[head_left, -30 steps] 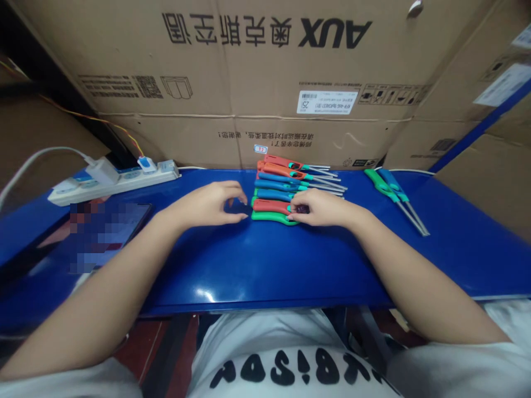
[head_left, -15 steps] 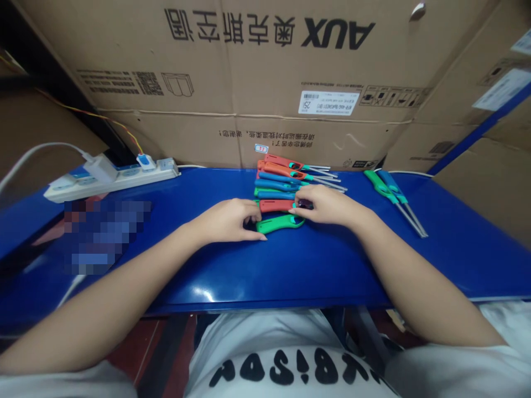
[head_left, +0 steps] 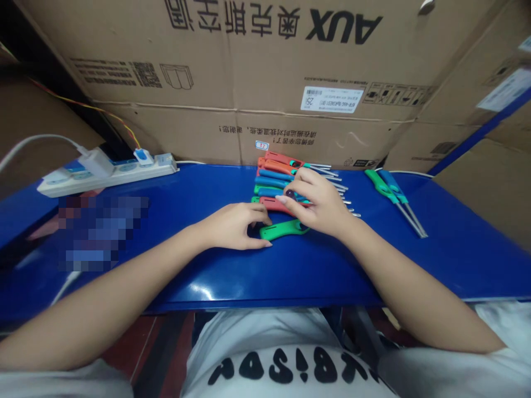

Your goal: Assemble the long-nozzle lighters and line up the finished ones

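Note:
Several long-nosed gas lighters lie side by side in a row, handles left and metal tubes right. At the near end is a green lighter [head_left: 282,229]. My left hand [head_left: 236,226] closes on its handle end, thumb in front and curled fingers behind. Just beyond it lies a red lighter [head_left: 271,204]. My right hand [head_left: 319,202] is over the right part of the row, hiding part of the green lighter. Between its thumb and fingers shows a small, dark, glossy round thing [head_left: 290,194], whose kind I cannot make out. Farther back are blue lighters [head_left: 269,182] and orange-red lighters [head_left: 276,164].
Two more lighters, green and blue [head_left: 388,188], lie at the right on the blue tabletop [head_left: 232,276]. A white power strip [head_left: 120,174] with plugs stands at the left, above a blurred-out patch [head_left: 103,232]. A large cardboard sheet [head_left: 249,72] rises behind.
My right hand has moved left and slightly away from me over the row, carrying the dark round thing. The near green lighter and my left hand have shifted slightly right and nearer.

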{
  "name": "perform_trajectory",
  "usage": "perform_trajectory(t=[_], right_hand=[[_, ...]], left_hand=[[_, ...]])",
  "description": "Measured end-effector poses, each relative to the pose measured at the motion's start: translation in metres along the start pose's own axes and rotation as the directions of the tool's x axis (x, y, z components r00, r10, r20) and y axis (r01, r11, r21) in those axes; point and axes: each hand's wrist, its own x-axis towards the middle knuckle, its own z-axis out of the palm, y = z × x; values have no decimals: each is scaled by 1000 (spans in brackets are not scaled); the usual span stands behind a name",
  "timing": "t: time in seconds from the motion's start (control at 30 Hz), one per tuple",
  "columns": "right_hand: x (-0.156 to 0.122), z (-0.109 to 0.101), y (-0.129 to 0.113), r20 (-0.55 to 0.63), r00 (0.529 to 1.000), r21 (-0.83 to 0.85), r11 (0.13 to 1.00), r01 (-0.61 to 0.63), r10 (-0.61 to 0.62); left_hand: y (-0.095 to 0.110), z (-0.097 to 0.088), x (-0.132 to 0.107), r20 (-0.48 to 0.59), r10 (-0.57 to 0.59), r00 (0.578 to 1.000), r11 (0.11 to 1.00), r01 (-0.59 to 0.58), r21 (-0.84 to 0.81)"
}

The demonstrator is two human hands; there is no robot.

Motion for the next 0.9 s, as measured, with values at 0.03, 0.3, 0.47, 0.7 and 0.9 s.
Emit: perform_trajectory(t=[0.03, 0.3, 0.47, 0.7, 0.9], right_hand=[[0, 0, -2, -36, 999, 41, 999, -34, 35], [-2, 13, -24, 35, 959, 381, 884, -272, 280], [-5, 22, -26, -15, 952, 373, 885, -278, 306], [-4, 19, -27, 11, 947, 349, 887, -303, 320], [-6, 19, -31, 7, 965, 298, 920, -253, 263]], left_hand=[[0, 0, 0, 9, 5, 1000, 1000, -5, -12], [-1, 2, 0, 5, 47, 999, 993, -46, -113], [-2, 3, 0, 7, 77, 997, 989, -76, -130], [-1, 5, 0, 6, 86, 996, 990, -84, -111], [0, 7, 1, -9, 86, 996, 993, -87, -76]])
